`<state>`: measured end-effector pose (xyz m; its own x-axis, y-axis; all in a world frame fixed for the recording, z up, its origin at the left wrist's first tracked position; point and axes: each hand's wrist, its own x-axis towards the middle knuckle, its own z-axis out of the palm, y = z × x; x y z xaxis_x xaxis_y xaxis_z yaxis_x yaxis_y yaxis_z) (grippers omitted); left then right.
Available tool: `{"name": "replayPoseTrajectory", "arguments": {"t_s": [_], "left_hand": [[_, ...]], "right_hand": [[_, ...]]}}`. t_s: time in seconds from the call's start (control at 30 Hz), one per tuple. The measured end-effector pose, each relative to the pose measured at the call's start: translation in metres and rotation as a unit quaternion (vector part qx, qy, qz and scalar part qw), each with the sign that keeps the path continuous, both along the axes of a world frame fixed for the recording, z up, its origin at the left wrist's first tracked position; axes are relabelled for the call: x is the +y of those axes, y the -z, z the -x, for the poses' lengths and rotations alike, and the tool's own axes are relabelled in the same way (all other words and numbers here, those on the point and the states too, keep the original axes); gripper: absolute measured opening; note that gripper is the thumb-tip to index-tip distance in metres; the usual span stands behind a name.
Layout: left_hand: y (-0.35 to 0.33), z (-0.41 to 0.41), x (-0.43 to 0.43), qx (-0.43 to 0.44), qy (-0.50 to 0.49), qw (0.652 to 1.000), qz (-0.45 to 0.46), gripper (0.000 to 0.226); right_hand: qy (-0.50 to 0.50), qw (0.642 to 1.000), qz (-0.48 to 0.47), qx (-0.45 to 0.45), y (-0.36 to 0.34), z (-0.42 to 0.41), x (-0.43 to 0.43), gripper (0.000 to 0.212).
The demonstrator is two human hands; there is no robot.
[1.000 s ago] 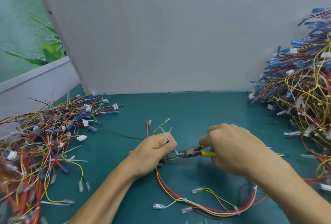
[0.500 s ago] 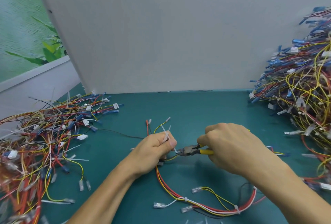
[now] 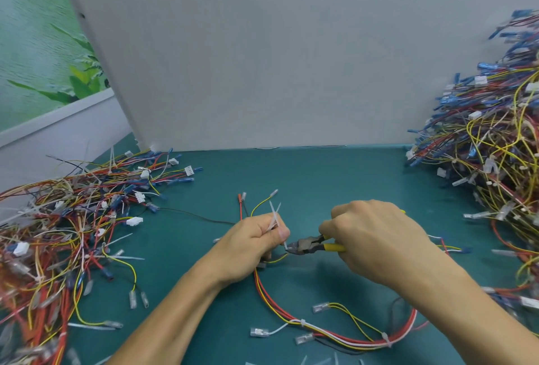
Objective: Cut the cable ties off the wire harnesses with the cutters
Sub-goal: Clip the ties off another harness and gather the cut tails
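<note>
A person's right hand [image 3: 376, 239] is curled tight round the yellow handles of the cutters [image 3: 309, 245]. Their dark nose sits on the short white stub of a cable tie [image 3: 288, 246]; whether the blades have met cannot be told. Just left of that nose, the left hand [image 3: 250, 245] has its grip clamped, thumb against fingers, on the wire harness [image 3: 291, 315] and on loose tie tails [image 3: 274, 215], thin translucent-white strips that stand up out of the fist. The harness is a bundle of red, yellow and white wires. Its short ends, tipped with clear-sleeved terminals, rise just beyond the left grip. The main run drops below that grip and curves along the teal worktop [image 3: 320, 183] under the right forearm, bound there by two more white ties [image 3: 302, 322]. Well to the left of the grip lies a flat heap [image 3: 73, 218] of loose wires mixed with ties. Well to the right rises a taller heap [image 3: 495, 160] of blue-tipped harnesses. Beyond both hands stands a grey panel [image 3: 262, 58].
</note>
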<state>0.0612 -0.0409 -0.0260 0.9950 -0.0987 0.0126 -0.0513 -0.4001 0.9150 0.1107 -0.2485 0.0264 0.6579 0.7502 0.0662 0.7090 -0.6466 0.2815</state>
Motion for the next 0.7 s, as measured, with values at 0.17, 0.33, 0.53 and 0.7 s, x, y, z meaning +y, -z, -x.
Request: {"name": "replayPoseTrajectory", "arguments": {"t_s": [0.17, 0.33, 0.53, 0.7], "left_hand": [[0.000, 0.000, 0.000, 0.002, 0.003, 1.000, 0.006, 0.025], [-0.001, 0.000, 0.000, -0.003, 0.004, 1.000, -0.003, 0.025], [-0.003, 0.003, -0.002, 0.000, -0.008, 1.000, 0.001, 0.027], [-0.027, 0.013, -0.005, -0.047, -0.068, 0.996, -0.031, 0.024]], "right_hand": [[-0.007, 1.000, -0.002, -0.002, 0.000, 0.001, 0.000, 0.015], [0.005, 1.000, -0.008, 0.000, 0.002, 0.004, 0.000, 0.017], [0.025, 0.999, -0.019, 0.007, 0.002, 0.004, 0.000, 0.018], [0.101, 0.990, -0.091, 0.030, -0.020, -0.009, -0.023, 0.015]]}}
